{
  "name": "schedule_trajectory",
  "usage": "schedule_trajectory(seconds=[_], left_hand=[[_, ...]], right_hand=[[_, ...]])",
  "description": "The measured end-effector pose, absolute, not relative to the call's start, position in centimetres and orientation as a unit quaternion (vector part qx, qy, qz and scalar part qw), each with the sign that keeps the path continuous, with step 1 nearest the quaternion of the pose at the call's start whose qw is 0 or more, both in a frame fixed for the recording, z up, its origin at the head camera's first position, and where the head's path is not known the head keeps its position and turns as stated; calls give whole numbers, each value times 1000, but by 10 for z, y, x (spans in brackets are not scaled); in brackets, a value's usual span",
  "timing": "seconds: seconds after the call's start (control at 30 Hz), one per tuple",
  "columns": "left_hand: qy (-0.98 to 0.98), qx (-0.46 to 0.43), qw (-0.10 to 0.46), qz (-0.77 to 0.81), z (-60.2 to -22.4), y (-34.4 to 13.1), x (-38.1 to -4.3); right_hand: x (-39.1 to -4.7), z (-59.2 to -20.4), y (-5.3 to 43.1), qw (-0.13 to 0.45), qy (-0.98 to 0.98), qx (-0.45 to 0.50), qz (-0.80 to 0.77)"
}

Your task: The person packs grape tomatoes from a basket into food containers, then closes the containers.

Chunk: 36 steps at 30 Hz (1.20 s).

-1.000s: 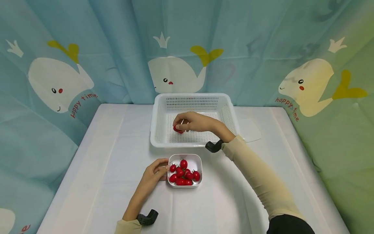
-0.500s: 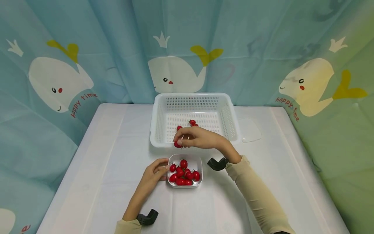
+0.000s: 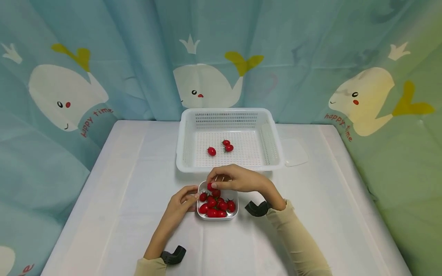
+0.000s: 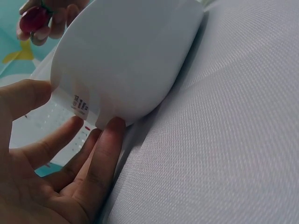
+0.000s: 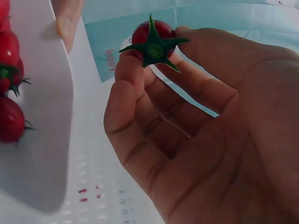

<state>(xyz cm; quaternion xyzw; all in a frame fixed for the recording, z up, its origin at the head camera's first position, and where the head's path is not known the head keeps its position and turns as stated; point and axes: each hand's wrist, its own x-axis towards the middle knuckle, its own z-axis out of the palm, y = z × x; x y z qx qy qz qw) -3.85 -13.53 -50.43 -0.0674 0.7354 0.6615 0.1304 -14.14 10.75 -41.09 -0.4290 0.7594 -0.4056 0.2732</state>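
Observation:
In the head view my left hand (image 3: pixel 180 202) holds the left side of a small white box (image 3: pixel 217 219), thumb tip at the rim and fingertips against the outer wall. Several red cherry tomatoes (image 3: pixel 222 206) with green stems lie in the box. My right hand (image 3: pixel 239 180) pinches one cherry tomato (image 3: pixel 210 187) between thumb and fingertips above the box's far left corner. From the right wrist view, the held tomato (image 5: pixel 139 35) has its green star-shaped calyx toward the camera. Its lower side is partly hidden by the fingers.
Behind the box stands a white slotted basket (image 3: pixel 183 149) with 3 cherry tomatoes (image 3: pixel 211 151) inside. A flat clear piece (image 3: pixel 296 153) lies to its right on the white-covered table (image 3: pixel 148 161). A blue-green whale-print curtain (image 3: pixel 138 57) encloses the back and sides.
My right hand has moved from inside the basket toward me, carrying a cherry tomato to above the small box. The left hand has stayed at the box's left side.

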Motion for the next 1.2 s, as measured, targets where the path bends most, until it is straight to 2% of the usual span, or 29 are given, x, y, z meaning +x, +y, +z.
schedule_trajectory(seconds=[0.33, 1.2], left_hand=[[736, -71, 128, 661, -501, -136, -39], [728, -67, 133, 669, -506, -135, -39]], right_hand=[[-134, -426, 106, 289, 756, -422, -408], [-124, -443, 97, 275, 806, -412, -324]])
